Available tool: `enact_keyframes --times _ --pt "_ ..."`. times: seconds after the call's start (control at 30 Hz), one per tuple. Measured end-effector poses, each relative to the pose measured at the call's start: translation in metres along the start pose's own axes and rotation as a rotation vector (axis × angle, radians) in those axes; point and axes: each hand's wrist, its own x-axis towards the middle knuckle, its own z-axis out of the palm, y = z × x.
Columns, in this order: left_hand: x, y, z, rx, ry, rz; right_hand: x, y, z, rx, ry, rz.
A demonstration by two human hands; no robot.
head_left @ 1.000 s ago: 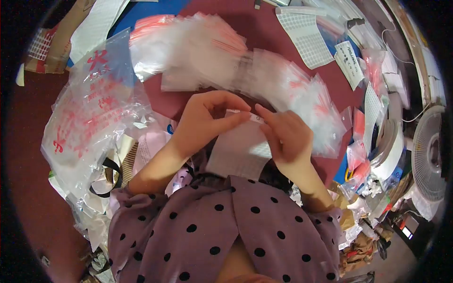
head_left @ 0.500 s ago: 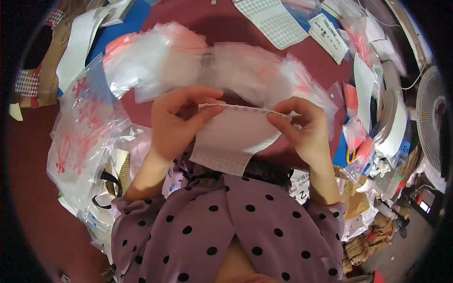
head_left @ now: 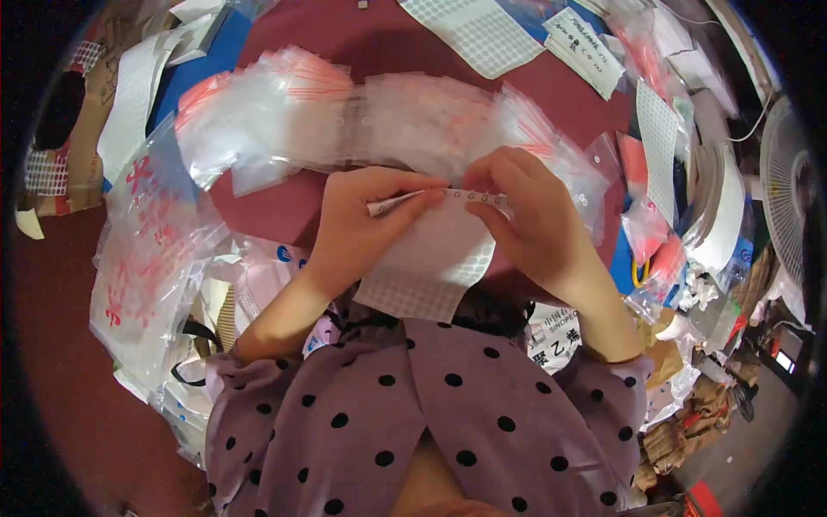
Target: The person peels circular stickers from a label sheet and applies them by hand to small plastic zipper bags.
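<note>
A white sticker sheet [head_left: 431, 267] hangs in front of my chest, with a row of small "G" marks along its folded top edge. My left hand [head_left: 366, 220] pinches that edge near its middle, thumb in front. A short way to the right, my right hand [head_left: 534, 211] has thumb and fingers closed on the same edge. The sheet's lower part slopes toward the polka-dot blouse. Just beyond the hands, overlapping clear zip bags [head_left: 413, 121] with red-orange strips lie fanned in an arc; a few show small white dots.
Another dotted sheet [head_left: 474, 39] lies at the back of the dark red table [head_left: 301, 26], beside handwritten paper slips [head_left: 581, 52]. A large plastic bag with red writing [head_left: 146, 250] is at left. Stacked sheets [head_left: 715, 207] and a fan [head_left: 788, 181] stand at right.
My left hand has slid right along the sheet's top edge, and my right hand has moved slightly left, so they are closer together. Fewer "G" marks show between them.
</note>
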Motion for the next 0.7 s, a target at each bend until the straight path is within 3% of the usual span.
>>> enact_keyframes --times 0.37,0.7 --pt "0.001 -0.011 -0.014 0.050 0.091 0.026 0.012 -0.011 0.026 -0.326 0.130 -0.091" --pt "0.001 -0.019 -0.033 -0.002 0.157 -0.042 0.028 -0.008 0.044 -0.330 0.179 -0.238"
